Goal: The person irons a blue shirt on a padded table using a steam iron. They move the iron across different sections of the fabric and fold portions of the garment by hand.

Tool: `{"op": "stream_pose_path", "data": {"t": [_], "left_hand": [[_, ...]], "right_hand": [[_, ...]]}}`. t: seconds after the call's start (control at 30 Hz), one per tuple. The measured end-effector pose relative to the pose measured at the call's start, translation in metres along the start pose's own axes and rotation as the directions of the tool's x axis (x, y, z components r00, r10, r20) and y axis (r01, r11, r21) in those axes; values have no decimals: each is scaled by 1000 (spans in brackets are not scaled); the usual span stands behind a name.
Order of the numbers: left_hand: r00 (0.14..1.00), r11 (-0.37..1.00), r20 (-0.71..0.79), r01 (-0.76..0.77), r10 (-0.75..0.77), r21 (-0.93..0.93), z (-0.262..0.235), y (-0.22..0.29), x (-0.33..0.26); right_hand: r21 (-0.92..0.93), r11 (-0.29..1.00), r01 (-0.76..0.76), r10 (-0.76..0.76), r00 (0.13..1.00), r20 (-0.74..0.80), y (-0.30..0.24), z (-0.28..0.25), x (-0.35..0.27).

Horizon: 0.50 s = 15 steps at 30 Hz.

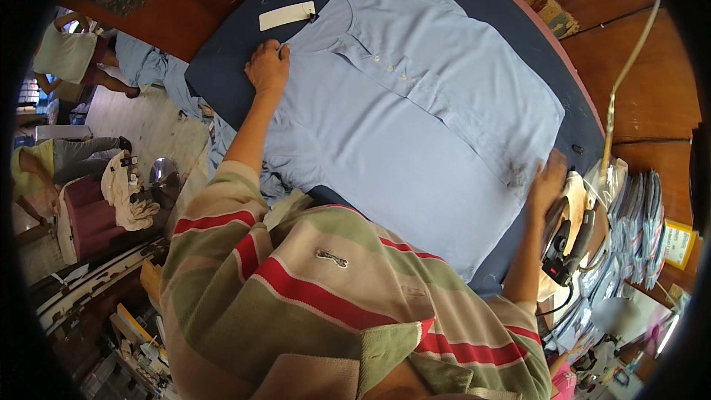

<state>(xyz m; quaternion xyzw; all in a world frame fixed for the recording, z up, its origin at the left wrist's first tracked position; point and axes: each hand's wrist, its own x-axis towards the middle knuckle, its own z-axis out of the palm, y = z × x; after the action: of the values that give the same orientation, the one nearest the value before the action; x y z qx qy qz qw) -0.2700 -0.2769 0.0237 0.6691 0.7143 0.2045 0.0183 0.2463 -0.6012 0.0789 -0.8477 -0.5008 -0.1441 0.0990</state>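
Note:
A light blue short-sleeved shirt (385, 155) with a buttoned placket lies spread on a dark blue padded board (222, 67). Its neckline points to the far left and its hem to the right. My left hand (268, 67) is at the shoulder beside the neckline, fingers curled in on the cloth. A blank-looking white tag (287, 16) lies beyond that hand, by the collar. Over at the hem, my right hand (546, 181) is smeared by motion, so its fingers cannot be made out. Close beside it, an iron (569, 248) with a dark handle rests on a light-coloured pad.
Stacks of folded garments (637, 230) stand right of the iron, under a hanging cable (629, 67). Blue cloth (155, 67) hangs off the board's left side. Two people are at the left, one near a maroon-topped work surface (92, 211). Wooden panels (652, 89) border the board.

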Motion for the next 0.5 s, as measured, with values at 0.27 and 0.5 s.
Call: {"op": "stream_pose_path", "data": {"t": [0.27,0.5], "left_hand": [[984,995,-167,-46,61,92,-5,8,-6],[969,971,70,-238,237,10,16,108,1]], "right_hand": [[-58,995,-80,94,949,301,-46,53,-23],[-12,997,-74,75,962,262,-50,48,-25]]}}
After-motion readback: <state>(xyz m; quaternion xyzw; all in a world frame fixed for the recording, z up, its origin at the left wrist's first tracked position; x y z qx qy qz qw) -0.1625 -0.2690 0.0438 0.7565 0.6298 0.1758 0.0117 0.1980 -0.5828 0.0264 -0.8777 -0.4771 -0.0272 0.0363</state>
